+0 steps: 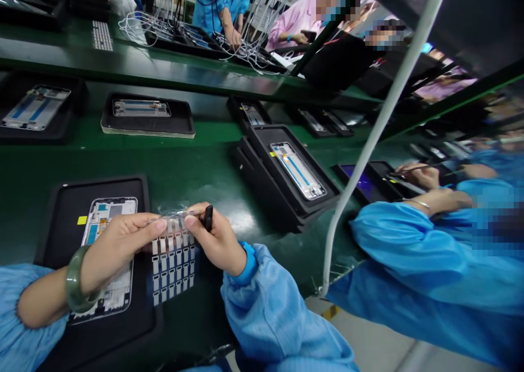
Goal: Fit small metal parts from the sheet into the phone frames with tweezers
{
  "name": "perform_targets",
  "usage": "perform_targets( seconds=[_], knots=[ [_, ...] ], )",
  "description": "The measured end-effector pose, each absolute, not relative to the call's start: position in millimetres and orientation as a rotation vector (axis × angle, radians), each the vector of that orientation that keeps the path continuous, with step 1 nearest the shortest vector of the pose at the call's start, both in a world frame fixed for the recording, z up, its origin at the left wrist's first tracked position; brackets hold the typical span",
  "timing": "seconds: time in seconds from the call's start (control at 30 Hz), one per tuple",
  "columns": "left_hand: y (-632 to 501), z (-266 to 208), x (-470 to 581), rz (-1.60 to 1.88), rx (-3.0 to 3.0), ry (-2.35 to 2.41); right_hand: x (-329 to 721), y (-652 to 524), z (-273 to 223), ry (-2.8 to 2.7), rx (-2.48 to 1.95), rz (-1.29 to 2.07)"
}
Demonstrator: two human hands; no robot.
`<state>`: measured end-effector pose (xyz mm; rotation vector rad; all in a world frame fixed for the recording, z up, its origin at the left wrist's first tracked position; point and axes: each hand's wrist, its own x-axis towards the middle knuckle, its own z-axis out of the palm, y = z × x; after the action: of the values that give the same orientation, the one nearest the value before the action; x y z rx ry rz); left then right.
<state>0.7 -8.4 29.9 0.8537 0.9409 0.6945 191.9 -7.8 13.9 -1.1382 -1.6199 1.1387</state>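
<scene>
A clear sheet of small silvery-white stickers point(174, 265) in rows hangs down between my hands. My left hand point(126, 235), with a green bangle at the wrist, pinches its upper left edge. At the upper right edge, my right hand point(219, 241) is closed on the sheet, and a slim tool with a black end point(208, 218) sticks out between its fingers; its kind is unclear. Under my left forearm lies a phone frame point(118, 293) in a black tray point(61, 227), partly hidden by the hand. A yellow tab point(82, 220) shows beside the frame.
Stacked black trays point(262, 192) stand to the right, the top one holding another phone frame point(298, 170). More trays point(147, 124) line the green bench point(196, 165) behind. A grey cable point(368, 148) crosses the right side. A co-worker's blue sleeve point(393, 230) is beyond it.
</scene>
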Motion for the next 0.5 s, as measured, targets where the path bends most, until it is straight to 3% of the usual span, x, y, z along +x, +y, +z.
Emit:
perform_targets(
  seconds=[0.5],
  knots=[
    [-6.4, 32.6, 0.5, 0.663, 0.743, 1.05, 197.4, 3.9, 10.0, -1.597, -1.045, 1.399]
  ],
)
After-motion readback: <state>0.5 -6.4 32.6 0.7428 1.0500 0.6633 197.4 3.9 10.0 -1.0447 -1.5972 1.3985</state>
